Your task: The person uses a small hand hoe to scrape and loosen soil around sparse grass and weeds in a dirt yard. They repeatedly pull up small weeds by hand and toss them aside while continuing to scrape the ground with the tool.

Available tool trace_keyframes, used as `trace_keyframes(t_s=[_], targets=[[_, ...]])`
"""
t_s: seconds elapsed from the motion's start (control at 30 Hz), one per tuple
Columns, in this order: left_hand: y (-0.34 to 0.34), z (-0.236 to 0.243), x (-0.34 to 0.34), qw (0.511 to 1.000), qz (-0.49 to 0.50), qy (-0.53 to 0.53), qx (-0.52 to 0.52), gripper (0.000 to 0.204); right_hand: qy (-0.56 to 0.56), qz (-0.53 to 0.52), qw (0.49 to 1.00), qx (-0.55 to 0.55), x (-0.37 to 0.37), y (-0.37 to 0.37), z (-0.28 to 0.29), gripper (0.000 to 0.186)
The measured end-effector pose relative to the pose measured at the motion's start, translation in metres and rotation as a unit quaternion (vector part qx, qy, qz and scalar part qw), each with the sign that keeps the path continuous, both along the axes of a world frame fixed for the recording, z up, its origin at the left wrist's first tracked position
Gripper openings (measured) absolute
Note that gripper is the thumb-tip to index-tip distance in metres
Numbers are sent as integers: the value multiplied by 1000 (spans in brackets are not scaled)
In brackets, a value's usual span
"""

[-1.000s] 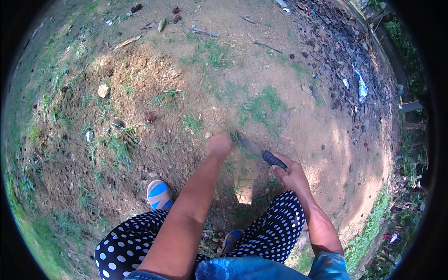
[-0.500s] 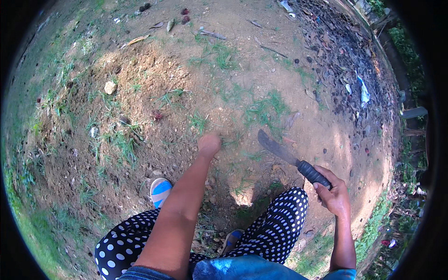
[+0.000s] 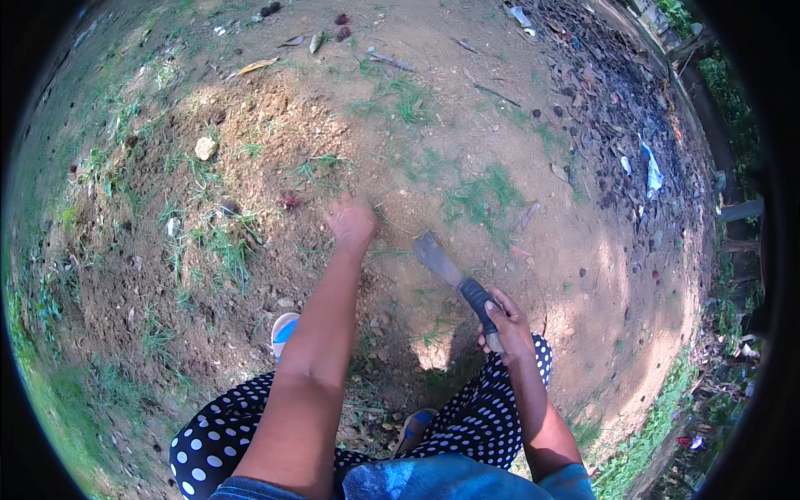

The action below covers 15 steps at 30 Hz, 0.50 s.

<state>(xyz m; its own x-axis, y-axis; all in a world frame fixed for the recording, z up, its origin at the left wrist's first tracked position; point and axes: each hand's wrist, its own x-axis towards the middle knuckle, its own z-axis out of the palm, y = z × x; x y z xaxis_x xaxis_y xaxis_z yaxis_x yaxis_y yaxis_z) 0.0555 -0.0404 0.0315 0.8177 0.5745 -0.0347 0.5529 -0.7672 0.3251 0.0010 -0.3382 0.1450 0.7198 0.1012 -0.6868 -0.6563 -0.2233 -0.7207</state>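
Note:
My right hand (image 3: 510, 327) is closed around the dark ribbed handle of a short machete (image 3: 438, 260). Its broad, worn blade points up and to the left, with the tip just above bare soil. To the left of the blade, my left hand (image 3: 352, 222) reaches low to the ground with its fingers apart and nothing visible in them. A few thin grass blades lie close by it. Beyond the machete tip grows a low patch of green grass (image 3: 485, 198). A small dark red spiky husk (image 3: 291, 201) lies left of my left hand.
Loose, crumbly soil with a pale stone (image 3: 206, 148) and a grass tuft (image 3: 229, 250) spreads to the left. A heap of dark dry leaves (image 3: 612, 125) with white scraps (image 3: 652, 172) lies at the far right. My sandalled foot (image 3: 284, 332) stands near my left forearm.
My left hand has moved forward and slightly left, and its fingers have spread from a closed shape. My right hand has brought the machete left, nearer to my left hand.

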Motion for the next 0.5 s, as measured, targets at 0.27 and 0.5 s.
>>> trace_keyframes(t_s=[0.27, 0.5], targets=[[-67, 6, 0, 953, -201, 81, -212, 28, -256, 280, 886, -266, 35, -16, 69, 46], [-115, -19, -11, 961, -227, 141, -72, 27, -240, 312, 857, -334, 33, -24, 128, 38]])
